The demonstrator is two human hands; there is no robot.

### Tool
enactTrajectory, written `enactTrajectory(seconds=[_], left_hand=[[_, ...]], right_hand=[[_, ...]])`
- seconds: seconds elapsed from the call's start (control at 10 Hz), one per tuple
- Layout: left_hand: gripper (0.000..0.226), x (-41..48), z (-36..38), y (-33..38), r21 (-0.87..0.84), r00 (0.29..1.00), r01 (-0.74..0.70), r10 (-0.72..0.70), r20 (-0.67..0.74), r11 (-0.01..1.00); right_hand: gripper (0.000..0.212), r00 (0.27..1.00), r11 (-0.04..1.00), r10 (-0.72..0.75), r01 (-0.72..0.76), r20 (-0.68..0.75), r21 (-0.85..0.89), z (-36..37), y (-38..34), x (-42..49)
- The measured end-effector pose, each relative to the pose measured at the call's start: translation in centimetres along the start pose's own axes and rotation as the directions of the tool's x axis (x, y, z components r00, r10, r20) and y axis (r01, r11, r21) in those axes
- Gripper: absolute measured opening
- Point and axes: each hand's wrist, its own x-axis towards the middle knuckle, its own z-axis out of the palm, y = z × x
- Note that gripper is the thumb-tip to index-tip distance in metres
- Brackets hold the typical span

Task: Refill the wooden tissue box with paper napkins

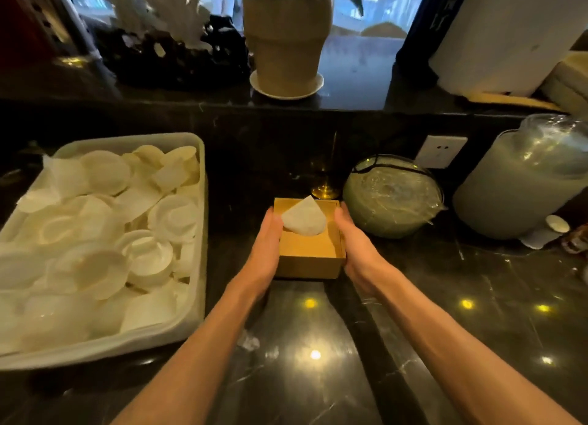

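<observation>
A square wooden tissue box (310, 259) stands on the dark marble counter in the middle of the view. A white paper napkin (304, 218) sticks up out of the opening in its top. My left hand (264, 249) presses flat against the box's left side. My right hand (356, 246) presses against its right side. Both hands grip the box between them, fingers pointing away from me.
A white tray (194, 265) heaped with white dishes and paper liners lies at the left. Plastic-wrapped glass containers (391, 198) (521, 182) stand at the right. A potted plant (286, 42) on a saucer and a wall socket (440, 151) are behind.
</observation>
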Motion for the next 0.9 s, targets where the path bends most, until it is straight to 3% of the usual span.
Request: enactTrajectory(seconds=[0.1, 0.2, 0.4, 0.7, 0.8, 0.9], left_hand=[[0.040, 1.0, 0.5, -0.8, 0.022, 0.991, -0.088, 0.090, -0.102, 0.996], [0.041, 1.0, 1.0, -1.7, -0.006, 0.977, -0.121, 0.118, -0.177, 0.993], [0.044, 1.5, 0.9, -2.2, -0.007, 0.971, -0.134, 0.129, -0.203, 0.991], [0.046, 1.5, 1.2, -2.5, 0.024, 0.961, -0.145, 0.146, -0.236, 0.989], [0.044, 1.8, 1.0, -2.2, 0.085, 0.969, -0.121, 0.136, -0.207, 0.989], [0.051, 1.1, 0.8, -1.2, 0.183, 0.980, -0.056, 0.089, -0.177, 0.982]], right_hand=[[0.059, 0.981, 0.966, -0.160, 0.133, -0.106, -0.220, 1.0, -0.3, -0.6], [0.054, 0.941, 0.924, -0.271, 0.195, -0.202, -0.330, 1.2, 0.5, -0.5], [0.050, 0.897, 0.920, -0.331, 0.237, -0.294, -0.312, 1.5, 1.3, 0.1], [0.049, 0.893, 0.886, -0.324, 0.170, -0.313, -0.431, 1.6, 1.7, 0.6], [0.050, 0.919, 0.889, -0.247, 0.089, -0.306, -0.448, 1.7, 1.0, 0.3], [0.054, 0.976, 0.943, -0.134, 0.073, -0.171, -0.325, 1.0, -0.5, -1.0]])
